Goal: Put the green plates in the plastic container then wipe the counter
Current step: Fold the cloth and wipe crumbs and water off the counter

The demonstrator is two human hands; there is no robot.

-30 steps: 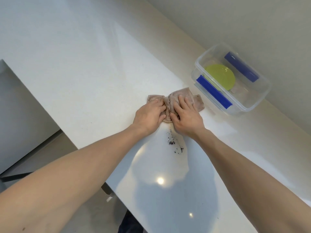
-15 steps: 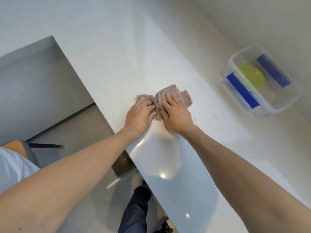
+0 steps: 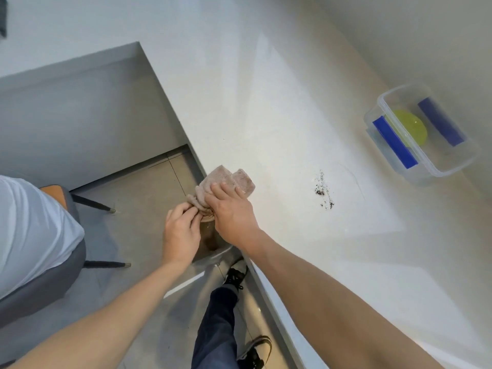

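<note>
One green plate [image 3: 410,127] shows inside the clear plastic container [image 3: 450,166], lying between two blue clasps [image 3: 394,142]; whether more plates sit under it cannot be told. That container stands on the white counter [image 3: 266,102] at its far right, close to the wall, with its lid off. Nearer the middle of the counter, well apart from the container, lies a small scatter of dark crumbs [image 3: 323,191]. A brownish cloth [image 3: 226,179] lies at the counter's near edge, partly bunched and hanging just over it. The right hand [image 3: 231,211] presses flat on the cloth, its fingers [image 3: 221,191] spread out and laid over the fabric rather than curled round it. The left hand [image 3: 181,233] is off the edge, beside the right hand, with its fingers [image 3: 190,213] pinched closed on the bunched end of the cloth. Below the hands there is a brown object, partly hidden, standing on the grey tiled floor [image 3: 138,198]. A leg in dark trousers [image 3: 218,328] and black-and-white shoes [image 3: 235,275] shows beside the counter, and a chair [image 3: 66,251] with dark legs stands to the left.
</note>
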